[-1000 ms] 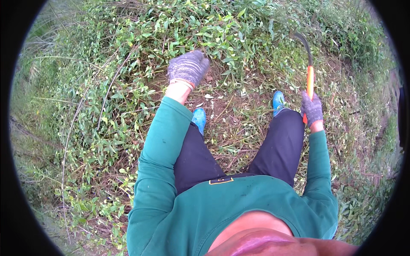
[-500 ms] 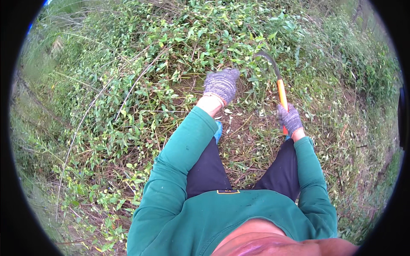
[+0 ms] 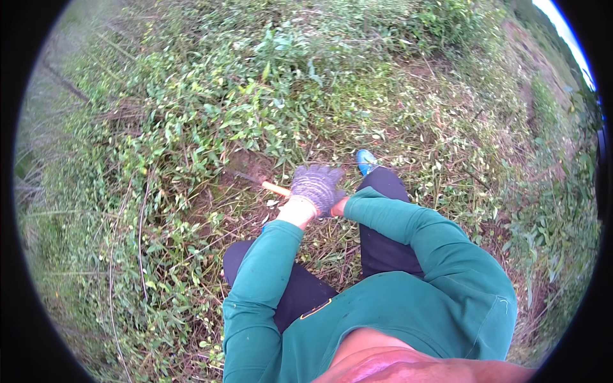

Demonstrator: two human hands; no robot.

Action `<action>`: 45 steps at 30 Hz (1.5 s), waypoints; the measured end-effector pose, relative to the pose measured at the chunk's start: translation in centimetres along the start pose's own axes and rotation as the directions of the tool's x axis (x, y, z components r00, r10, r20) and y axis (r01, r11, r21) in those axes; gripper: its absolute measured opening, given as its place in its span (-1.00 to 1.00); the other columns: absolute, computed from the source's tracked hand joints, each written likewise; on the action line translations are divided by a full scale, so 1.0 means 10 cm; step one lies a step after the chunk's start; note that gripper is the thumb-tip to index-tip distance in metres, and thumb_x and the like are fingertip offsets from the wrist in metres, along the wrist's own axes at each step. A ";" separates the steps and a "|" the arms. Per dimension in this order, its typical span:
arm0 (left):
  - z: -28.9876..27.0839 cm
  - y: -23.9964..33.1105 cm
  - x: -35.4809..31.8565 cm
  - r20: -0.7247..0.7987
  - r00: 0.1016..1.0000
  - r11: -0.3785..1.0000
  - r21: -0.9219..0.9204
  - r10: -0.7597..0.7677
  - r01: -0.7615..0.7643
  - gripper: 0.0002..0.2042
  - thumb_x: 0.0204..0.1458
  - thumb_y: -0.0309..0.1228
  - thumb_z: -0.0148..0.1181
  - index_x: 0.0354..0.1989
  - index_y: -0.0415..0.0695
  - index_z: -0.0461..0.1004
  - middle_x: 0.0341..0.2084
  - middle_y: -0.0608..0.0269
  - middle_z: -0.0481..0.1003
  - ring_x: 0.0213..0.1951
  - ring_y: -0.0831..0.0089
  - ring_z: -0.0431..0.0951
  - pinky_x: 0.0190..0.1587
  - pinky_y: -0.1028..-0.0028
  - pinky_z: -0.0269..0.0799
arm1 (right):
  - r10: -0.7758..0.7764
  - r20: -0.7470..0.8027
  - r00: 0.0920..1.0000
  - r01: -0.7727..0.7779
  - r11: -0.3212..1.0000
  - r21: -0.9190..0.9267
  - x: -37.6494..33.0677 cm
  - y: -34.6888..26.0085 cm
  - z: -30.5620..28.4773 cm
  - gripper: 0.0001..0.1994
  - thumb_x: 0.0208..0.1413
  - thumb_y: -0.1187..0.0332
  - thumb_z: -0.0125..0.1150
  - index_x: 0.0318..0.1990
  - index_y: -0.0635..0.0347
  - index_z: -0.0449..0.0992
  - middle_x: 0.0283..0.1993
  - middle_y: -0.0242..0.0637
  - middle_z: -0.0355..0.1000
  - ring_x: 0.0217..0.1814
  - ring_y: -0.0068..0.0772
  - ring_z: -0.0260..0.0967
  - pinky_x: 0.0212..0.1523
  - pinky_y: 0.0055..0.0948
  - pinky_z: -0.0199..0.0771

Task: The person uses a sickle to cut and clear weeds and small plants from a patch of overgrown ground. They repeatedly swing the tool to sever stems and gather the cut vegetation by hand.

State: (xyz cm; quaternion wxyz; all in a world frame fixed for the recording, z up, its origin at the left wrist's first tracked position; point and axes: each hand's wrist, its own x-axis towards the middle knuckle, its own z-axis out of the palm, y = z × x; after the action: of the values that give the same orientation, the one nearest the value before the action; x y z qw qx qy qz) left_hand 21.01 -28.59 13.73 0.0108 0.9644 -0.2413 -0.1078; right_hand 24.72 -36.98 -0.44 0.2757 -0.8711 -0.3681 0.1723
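My left hand (image 3: 317, 187), in a grey knit glove, lies over the near end of a sickle's orange handle (image 3: 276, 188). Whether its fingers close around the handle is hidden. The sickle's dark blade (image 3: 242, 176) points left into a bare patch of soil among the weeds. My right hand (image 3: 339, 205) is almost wholly covered by the left glove; only its wrist shows at the green sleeve's end, in line with the handle. Both green sleeves meet over my dark trousers.
Dense leafy weeds (image 3: 255, 108) cover the ground ahead and to the left. Cut stems and dry grass (image 3: 440, 159) lie to the right. My blue shoe (image 3: 365, 159) pokes out just beyond the hands. Taller shrubs (image 3: 555, 210) stand at the right edge.
The view has swung round. My right hand brought the sickle down and left from an upright hold to low over the ground, and my left hand came across on top of it.
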 end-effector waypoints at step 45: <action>0.14 -0.94 -1.00 -0.430 0.758 0.854 -0.411 -0.491 0.320 -0.79 -0.15 -0.29 0.10 -0.43 -0.11 0.60 -0.50 0.10 0.56 -0.40 0.09 0.57 -0.38 0.15 0.47 | 0.604 -0.146 0.784 -0.292 0.566 0.771 -0.02 -0.19 -0.24 -0.73 0.11 0.11 0.18 -0.42 0.03 0.28 -0.66 -0.51 0.15 -0.73 -0.55 0.07 -0.72 -0.51 0.10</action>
State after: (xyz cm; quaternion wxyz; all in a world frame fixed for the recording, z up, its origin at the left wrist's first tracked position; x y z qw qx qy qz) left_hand 16.42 -15.56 13.75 0.2042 0.9714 0.0085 0.1205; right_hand 24.75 -36.91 2.58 0.6039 -0.7742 0.0315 0.1870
